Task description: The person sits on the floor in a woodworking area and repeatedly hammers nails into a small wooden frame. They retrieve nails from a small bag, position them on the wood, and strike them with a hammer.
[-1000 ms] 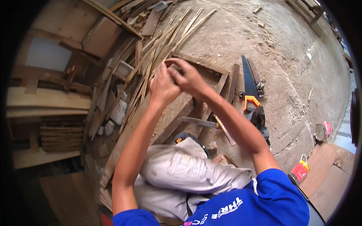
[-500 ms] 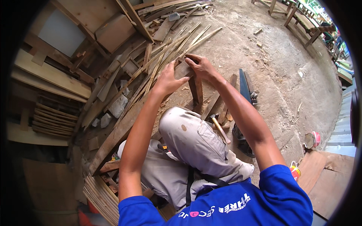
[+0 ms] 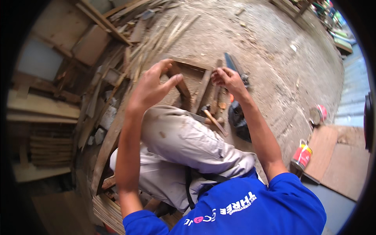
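Observation:
In front of my raised knee stands a wooden frame (image 3: 203, 91) of brown boards. My left hand (image 3: 150, 88) is at its near-left corner, thumb and fingers spread apart; whether it touches the wood is unclear. Over the frame's right side, my right hand (image 3: 230, 80) hangs with its fingers bent and pressed together. Anything between those fingertips is too small to make out. A hammer (image 3: 214, 120) with a wooden handle lies right of my knee. Beyond my right hand is a long dark blue tool (image 3: 230, 62), partly hidden, its kind unclear.
Thin wood strips (image 3: 166, 37) and offcuts are heaped at the far left. A black bag (image 3: 239, 124) lies by my right forearm. At the right are a red can (image 3: 318, 114), a red and yellow pail (image 3: 301, 156) and plywood sheets (image 3: 340, 160). Stacked slats (image 3: 49, 150) fill the left.
My right hand has left the frame's corner and moved right, its fingers now drawn together. My left hand has loosened and spread at the corner. The whole view has shifted somewhat.

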Tool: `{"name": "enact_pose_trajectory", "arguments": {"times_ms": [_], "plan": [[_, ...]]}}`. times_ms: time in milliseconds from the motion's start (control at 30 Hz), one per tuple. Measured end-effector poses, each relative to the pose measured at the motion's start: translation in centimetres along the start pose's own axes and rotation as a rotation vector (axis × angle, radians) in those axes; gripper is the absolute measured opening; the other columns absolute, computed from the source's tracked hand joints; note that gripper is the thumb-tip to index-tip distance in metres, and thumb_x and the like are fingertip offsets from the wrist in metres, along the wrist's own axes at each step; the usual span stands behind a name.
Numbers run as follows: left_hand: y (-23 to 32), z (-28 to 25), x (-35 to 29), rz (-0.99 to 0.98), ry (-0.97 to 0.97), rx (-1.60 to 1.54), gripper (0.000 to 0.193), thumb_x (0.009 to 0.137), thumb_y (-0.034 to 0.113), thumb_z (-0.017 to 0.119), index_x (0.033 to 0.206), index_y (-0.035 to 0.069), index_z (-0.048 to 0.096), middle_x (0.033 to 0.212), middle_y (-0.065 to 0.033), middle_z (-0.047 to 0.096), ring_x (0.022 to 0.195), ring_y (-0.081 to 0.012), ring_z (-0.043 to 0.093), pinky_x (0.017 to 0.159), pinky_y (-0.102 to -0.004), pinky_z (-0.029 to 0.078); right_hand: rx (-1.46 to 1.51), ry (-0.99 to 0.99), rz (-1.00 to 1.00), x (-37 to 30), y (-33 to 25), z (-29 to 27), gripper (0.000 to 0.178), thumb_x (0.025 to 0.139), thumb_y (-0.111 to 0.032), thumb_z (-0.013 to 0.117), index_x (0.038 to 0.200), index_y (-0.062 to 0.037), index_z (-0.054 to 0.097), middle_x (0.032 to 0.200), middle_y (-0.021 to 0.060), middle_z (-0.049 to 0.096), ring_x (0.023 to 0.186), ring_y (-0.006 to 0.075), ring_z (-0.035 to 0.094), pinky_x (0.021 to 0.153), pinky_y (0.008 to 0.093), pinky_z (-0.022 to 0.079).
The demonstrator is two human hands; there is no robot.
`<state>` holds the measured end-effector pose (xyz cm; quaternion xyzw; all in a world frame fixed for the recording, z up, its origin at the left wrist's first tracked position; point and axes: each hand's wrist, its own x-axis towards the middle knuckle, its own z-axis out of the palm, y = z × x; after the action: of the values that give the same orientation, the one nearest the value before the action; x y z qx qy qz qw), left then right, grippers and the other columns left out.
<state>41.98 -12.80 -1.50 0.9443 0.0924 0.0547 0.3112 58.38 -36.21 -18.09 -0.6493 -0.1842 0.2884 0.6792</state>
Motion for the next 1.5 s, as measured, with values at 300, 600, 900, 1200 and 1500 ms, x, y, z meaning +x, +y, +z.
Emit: {"name": "enact_pose_trajectory", "arguments": {"times_ms": [300, 600, 900, 1200, 1500], "plan": [[12.1, 9.8, 3.8, 0.274, -0.74, 0.137, 0.07, 0.089, 0.037, 0.071, 0.144, 0.004, 0.045, 0.127, -0.0237, 0.063, 0.121, -0.037, 0.06, 0.101, -0.0445, 0.048, -0.268, 0.39, 0.677, -15.7, 17.4, -15.3, 0.022, 0.097, -0.009, 0.059, 0.089, 0.0091, 0.069, 0.074, 0.0139, 0.072, 0.067, 0.0189, 0.073, 0.057, 0.0309, 0.059], [7.9, 31.2, 7.8, -0.011, -0.544, -0.045, 0.043, 0.09, 0.034, 0.07, 0.116, 0.0, 0.067, 0.105, -0.0214, 0.072, 0.099, -0.0372, 0.069, 0.086, -0.0428, 0.055, -0.511, 0.839, 0.133, -17.2, 20.0, -13.2, 0.03, 0.093, -0.025, 0.065, 0.085, 0.0036, 0.071, 0.062, 0.0093, 0.067, 0.058, 0.0153, 0.068, 0.057, 0.0315, 0.054], [6.5, 35.3, 4.4, 0.023, -0.697, 0.018, 0.039, 0.091, 0.032, 0.069, 0.119, 0.005, 0.067, 0.11, -0.0187, 0.072, 0.106, -0.0361, 0.067, 0.09, -0.0443, 0.053, -0.775, 0.505, 0.598, -23.1, 26.2, -16.5, 0.021, 0.079, -0.011, 0.061, 0.088, 0.0061, 0.07, 0.093, 0.0318, 0.068, 0.095, 0.0462, 0.067, 0.084, 0.0474, 0.054], [6.1, 35.5, 2.6, -0.038, -0.841, 0.198, 0.038, 0.091, 0.031, 0.066, 0.123, 0.01, 0.066, 0.115, -0.0178, 0.07, 0.113, -0.0351, 0.065, 0.096, -0.0452, 0.051, -0.713, 0.795, 0.303, -19.9, 23.8, -13.7, 0.015, 0.084, -0.014, 0.066, 0.091, -0.0009, 0.065, 0.088, 0.0232, 0.069, 0.088, 0.0413, 0.068, 0.074, 0.0481, 0.053], [2.2, 36.9, 2.9, -0.121, -0.907, 0.372, 0.048, 0.098, 0.025, 0.051, 0.145, 0.029, 0.053, 0.14, -0.0077, 0.061, 0.133, -0.0262, 0.054, 0.114, -0.0645, 0.029, -0.822, 0.264, 0.496, -11.9, 21.4, -10.4, 0.023, 0.087, -0.01, 0.063, 0.103, 0.0043, 0.071, 0.104, 0.0273, 0.071, 0.1, 0.0406, 0.07, 0.087, 0.0433, 0.055]]}}
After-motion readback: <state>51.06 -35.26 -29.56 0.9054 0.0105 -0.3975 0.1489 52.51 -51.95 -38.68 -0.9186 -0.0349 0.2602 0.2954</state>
